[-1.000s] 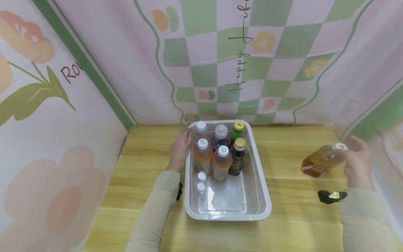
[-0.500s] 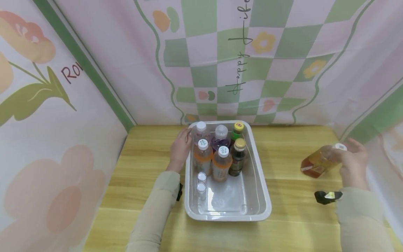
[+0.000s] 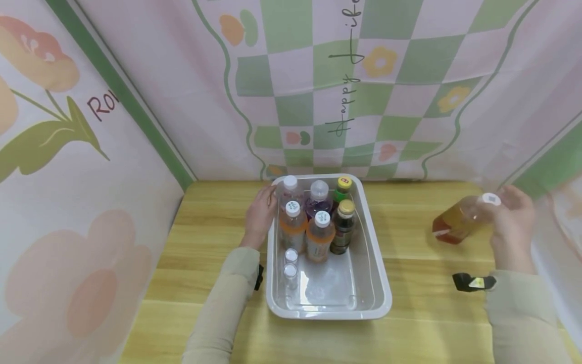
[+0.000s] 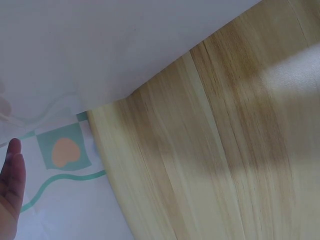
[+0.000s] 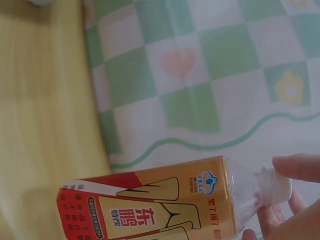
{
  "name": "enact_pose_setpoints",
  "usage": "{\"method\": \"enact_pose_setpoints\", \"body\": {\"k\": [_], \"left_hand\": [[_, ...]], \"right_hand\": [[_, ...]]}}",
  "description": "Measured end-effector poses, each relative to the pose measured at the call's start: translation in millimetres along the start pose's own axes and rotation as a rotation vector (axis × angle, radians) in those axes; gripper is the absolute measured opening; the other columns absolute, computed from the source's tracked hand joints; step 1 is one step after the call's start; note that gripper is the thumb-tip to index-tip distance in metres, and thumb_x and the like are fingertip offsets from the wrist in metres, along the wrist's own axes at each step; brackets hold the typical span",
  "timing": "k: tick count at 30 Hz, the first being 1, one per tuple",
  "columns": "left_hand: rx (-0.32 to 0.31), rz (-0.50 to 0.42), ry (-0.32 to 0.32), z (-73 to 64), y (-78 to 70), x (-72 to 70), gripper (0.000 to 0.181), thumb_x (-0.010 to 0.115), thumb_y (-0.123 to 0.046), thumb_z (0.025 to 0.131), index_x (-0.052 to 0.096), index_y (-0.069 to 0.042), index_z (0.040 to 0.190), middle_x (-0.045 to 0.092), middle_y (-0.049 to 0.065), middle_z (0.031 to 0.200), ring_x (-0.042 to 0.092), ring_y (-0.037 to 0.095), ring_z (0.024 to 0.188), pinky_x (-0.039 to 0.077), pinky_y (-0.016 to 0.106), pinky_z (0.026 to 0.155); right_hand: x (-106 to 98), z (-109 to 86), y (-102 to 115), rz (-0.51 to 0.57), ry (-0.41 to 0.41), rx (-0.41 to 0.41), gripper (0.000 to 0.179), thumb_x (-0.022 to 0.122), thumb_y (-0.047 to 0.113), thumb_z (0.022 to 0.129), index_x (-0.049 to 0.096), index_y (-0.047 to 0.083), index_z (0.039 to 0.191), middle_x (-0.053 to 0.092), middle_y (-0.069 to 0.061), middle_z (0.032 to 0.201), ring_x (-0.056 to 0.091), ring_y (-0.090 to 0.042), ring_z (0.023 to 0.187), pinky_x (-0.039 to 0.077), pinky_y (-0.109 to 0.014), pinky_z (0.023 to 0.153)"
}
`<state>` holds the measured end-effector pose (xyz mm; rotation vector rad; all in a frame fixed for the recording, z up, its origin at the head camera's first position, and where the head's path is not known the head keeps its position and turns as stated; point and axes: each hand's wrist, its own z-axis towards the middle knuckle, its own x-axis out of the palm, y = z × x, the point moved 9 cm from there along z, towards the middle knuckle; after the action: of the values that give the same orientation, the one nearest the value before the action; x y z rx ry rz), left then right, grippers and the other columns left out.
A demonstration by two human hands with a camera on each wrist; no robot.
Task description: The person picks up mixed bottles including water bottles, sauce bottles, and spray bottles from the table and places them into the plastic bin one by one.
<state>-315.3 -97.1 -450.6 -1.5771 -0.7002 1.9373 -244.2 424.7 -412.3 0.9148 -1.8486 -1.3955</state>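
My right hand (image 3: 514, 230) pinches a drink bottle (image 3: 456, 221) by its white cap and neck, right of the tray. The bottle is tilted, its cap toward the hand; a red and gold label (image 5: 150, 202) shows in the right wrist view. On the left, my left hand (image 3: 261, 212) touches the left rim of a grey plastic tray (image 3: 383, 283). Its fingers look fairly straight in the left wrist view. Inside the tray stand two orange-banded bottles, a dark bottle (image 3: 342, 232) with a tan cap, a purple drink bottle (image 3: 318, 205) and a yellow-capped bottle (image 3: 343, 188).
Two small clear vials (image 3: 291, 271) with white caps stand at the tray's left side. The front right of its floor shows bare. A wooden table (image 3: 423, 298) lies beneath, bounded by a patterned cloth (image 3: 336, 101) behind and at both sides.
My right hand has shifted slightly left and away from me, and the bottle's base has swung a little farther back. The left hand and the tray stay where they were.
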Motion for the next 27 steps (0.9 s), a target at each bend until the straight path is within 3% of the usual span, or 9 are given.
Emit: {"method": "enact_pose_setpoints", "body": {"k": [1,7,14,27], "left_hand": [[-0.001,0.001,-0.001,0.0,0.1,0.0,0.041,0.039,-0.028,0.099,0.053,-0.015,0.136,0.049,0.008,0.145,0.046,0.029,0.134,0.041,0.048,0.11],[-0.002,0.017,0.0,0.4,0.1,0.3,0.041,0.039,-0.029,0.099,0.053,-0.016,0.136,0.048,0.007,0.146,0.046,0.029,0.135,0.041,0.048,0.11],[-0.022,-0.018,0.013,-0.1,1.0,-0.3,0.043,0.038,-0.03,0.099,0.052,-0.016,0.137,0.048,0.009,0.146,0.045,0.029,0.135,0.038,0.047,0.112],[-0.019,0.002,0.01,0.6,0.9,0.0,0.043,0.038,-0.031,0.099,0.052,-0.017,0.137,0.049,0.007,0.145,0.047,0.028,0.134,0.041,0.048,0.11]], "right_hand": [[4,-2.1,4,0.025,0.011,-0.016,0.091,0.075,-0.007,0.073,0.03,0.02,0.148,0.046,0.02,0.11,0.043,0.005,0.097,0.044,0.002,0.072],[25,-18.6,24,0.127,0.098,-0.082,0.079,0.069,-0.014,0.075,0.041,0.021,0.14,0.048,0.014,0.113,0.051,0.002,0.096,0.049,-0.002,0.074],[44,-38.8,47,0.137,0.168,-0.132,0.075,0.071,-0.01,0.075,0.044,0.022,0.138,0.052,0.012,0.117,0.053,0.001,0.1,0.048,-0.002,0.078],[79,-94.2,84,0.339,0.297,-0.273,0.062,0.062,-0.023,0.075,0.052,0.01,0.128,0.062,0.0,0.115,0.062,-0.009,0.102,0.054,-0.012,0.083]]}}
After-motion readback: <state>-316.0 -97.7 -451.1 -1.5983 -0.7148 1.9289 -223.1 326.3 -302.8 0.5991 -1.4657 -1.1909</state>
